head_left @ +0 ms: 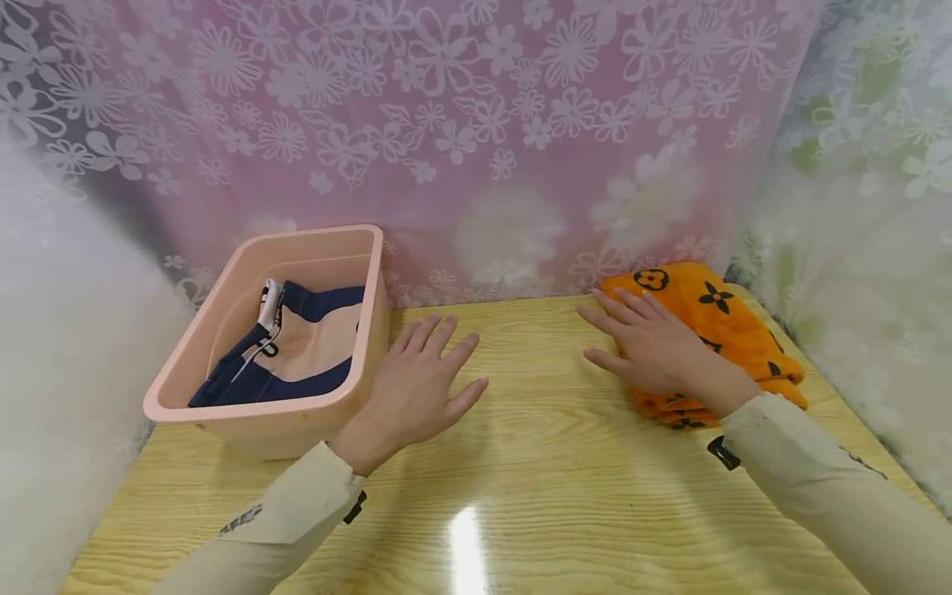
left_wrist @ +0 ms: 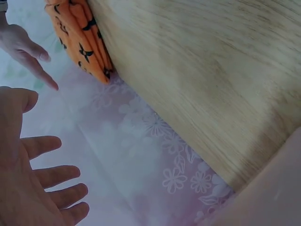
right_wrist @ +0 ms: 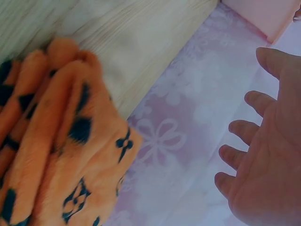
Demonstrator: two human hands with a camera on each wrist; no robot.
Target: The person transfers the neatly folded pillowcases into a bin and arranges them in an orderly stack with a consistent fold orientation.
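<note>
My left hand (head_left: 418, 390), fingers spread and straight, hovers beside the right wall of a pink plastic bin (head_left: 260, 240) and holds nothing. Inside the bin lies folded clothing (head_left: 316, 330) in navy and beige, with a white drawstring and a bit of white cloth. On the right, my right hand (head_left: 654, 343) is stretched out, palm down, in front of an orange folded blanket (head_left: 744, 330) with dark flower motifs. In the right wrist view the blanket (right_wrist: 94, 155) shows thick soft folds, apart from that hand's spread fingers (right_wrist: 254, 132).
The wood-grain table (head_left: 535, 463) carries both the bin and the blanket. A pink floral curtain (head_left: 476, 149) hangs behind its back edge, and pale floral sheeting (head_left: 870, 273) borders the right side. Light glares off the front of the tabletop.
</note>
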